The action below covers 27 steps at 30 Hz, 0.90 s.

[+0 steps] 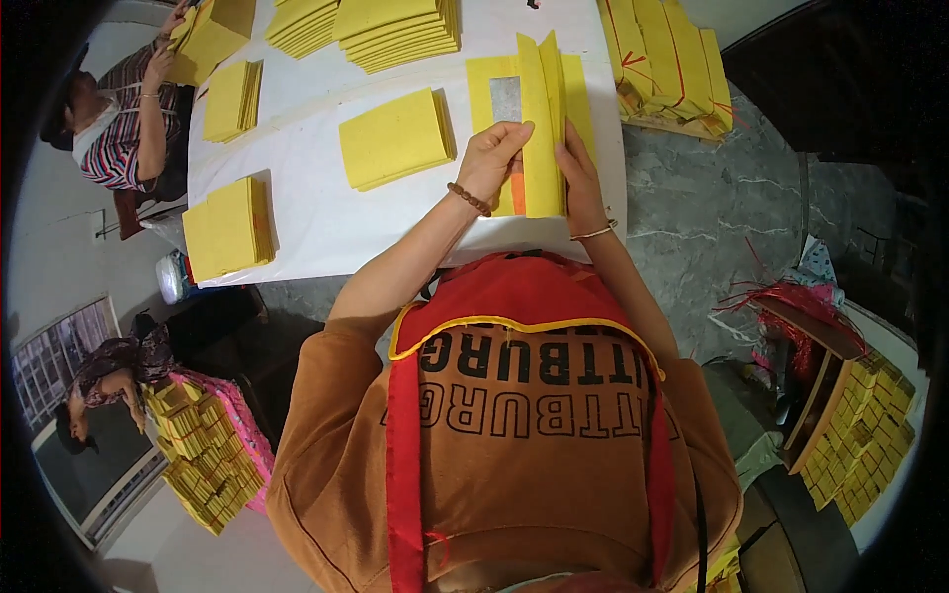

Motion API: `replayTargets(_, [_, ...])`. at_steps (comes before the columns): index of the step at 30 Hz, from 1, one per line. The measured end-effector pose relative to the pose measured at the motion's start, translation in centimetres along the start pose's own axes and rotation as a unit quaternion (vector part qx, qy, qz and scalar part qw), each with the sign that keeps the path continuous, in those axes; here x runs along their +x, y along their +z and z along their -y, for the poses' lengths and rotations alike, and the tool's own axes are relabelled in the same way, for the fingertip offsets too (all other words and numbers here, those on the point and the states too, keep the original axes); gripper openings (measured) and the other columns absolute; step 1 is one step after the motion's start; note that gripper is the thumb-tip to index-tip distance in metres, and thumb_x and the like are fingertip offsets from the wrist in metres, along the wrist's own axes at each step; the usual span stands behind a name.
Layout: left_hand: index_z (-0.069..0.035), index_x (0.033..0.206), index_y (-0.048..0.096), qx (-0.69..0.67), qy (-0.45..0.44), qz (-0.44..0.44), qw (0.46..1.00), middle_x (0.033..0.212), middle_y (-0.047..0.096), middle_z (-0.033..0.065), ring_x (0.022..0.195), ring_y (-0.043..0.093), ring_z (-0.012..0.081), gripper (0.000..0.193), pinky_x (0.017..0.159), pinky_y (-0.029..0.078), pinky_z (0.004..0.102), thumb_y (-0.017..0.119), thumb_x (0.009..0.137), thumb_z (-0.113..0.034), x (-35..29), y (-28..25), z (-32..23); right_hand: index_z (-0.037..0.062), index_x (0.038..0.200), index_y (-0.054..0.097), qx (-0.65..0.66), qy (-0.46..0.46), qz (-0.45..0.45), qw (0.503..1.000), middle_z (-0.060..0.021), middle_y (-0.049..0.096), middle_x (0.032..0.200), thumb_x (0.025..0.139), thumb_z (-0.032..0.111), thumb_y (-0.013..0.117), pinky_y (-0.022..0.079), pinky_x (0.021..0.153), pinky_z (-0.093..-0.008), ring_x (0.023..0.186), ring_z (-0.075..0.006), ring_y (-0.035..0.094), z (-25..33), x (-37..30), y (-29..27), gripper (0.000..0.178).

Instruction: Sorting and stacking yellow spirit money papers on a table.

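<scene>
On white surface (306, 178): yellow paper (542, 148), partly folded.
Left hand (489, 158) closed, pinching it; right hand (581, 188) against right side, grip unclear.

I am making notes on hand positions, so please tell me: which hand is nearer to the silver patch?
Left. The left hand is at the lower end of the silver patch, gripping the folded yellow paper; the right hand is farther, against that paper's right side.

I see a red apron (544, 292) with yellow trim (509, 320), straps (405, 474) over a brown shirt (554, 494); beyond the apron, a beaded bracelet (469, 200) (brown, rather chunky) and, right of it, a slim bangle (595, 232).
</scene>
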<state>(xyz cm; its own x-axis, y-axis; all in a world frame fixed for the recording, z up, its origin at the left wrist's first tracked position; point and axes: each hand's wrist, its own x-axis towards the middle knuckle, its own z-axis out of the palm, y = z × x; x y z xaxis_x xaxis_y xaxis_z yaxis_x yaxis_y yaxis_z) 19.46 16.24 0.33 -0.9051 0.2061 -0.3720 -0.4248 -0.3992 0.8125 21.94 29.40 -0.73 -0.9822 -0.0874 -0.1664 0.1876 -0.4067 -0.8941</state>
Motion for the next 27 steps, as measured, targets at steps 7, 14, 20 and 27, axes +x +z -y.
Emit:
replayTargets(7, [-0.002,0.097,0.054,0.017,0.024,0.036,0.999,0.076,0.058,0.0012,0.066,0.053,0.0061,0.029,0.058,0.046,0.0203,0.06,0.082,-0.026,0.6,-0.3,0.5,-0.0054,0.133,0.017,-0.076,-0.037,0.052,0.995,-0.0156,0.028,0.135,0.083,0.02,0.055,0.025,0.099,-0.0277,0.123,-0.0193,0.03,0.4,-0.5,0.5,0.068])
replayTargets(14, [-0.003,0.098,0.054,0.017,0.02,0.049,0.998,0.074,0.055,-0.001,0.065,0.051,0.0046,0.029,0.057,0.045,0.0182,0.061,0.082,-0.026,0.7,-0.5,0.6,-0.0041,0.134,0.017,-0.091,-0.045,0.053,0.993,-0.0146,0.029,0.134,0.083,0.018,0.053,0.026,0.099,-0.0276,0.122,-0.0189,0.03,0.4,-0.5,0.2,0.066])
replayTargets(20, [-0.003,0.101,0.052,0.027,0.053,0.024,0.998,0.074,0.055,-0.0005,0.06,0.048,0.0036,0.024,0.051,0.041,0.0181,0.057,0.083,-0.018,1.1,-0.8,1.5,-0.004,0.134,0.017,-0.031,-0.013,0.044,0.998,-0.0137,0.031,0.133,0.084,0.017,0.051,0.026,0.099,-0.0272,0.121,-0.0185,0.032,0.0,-0.4,-0.4,0.064])
replayTargets(27, [-0.001,0.12,0.04,0.13,0.063,0.022,0.989,0.097,0.053,0.004,0.069,0.048,0.0051,0.039,0.057,0.04,0.018,0.054,0.085,-0.014,0.3,-0.3,0.4,-0.0043,0.134,0.017,-0.092,-0.046,0.05,0.993,-0.0141,0.031,0.133,0.084,0.016,0.051,0.027,0.099,-0.0275,0.121,-0.0189,0.032,-0.2,-0.4,-0.1,0.064])
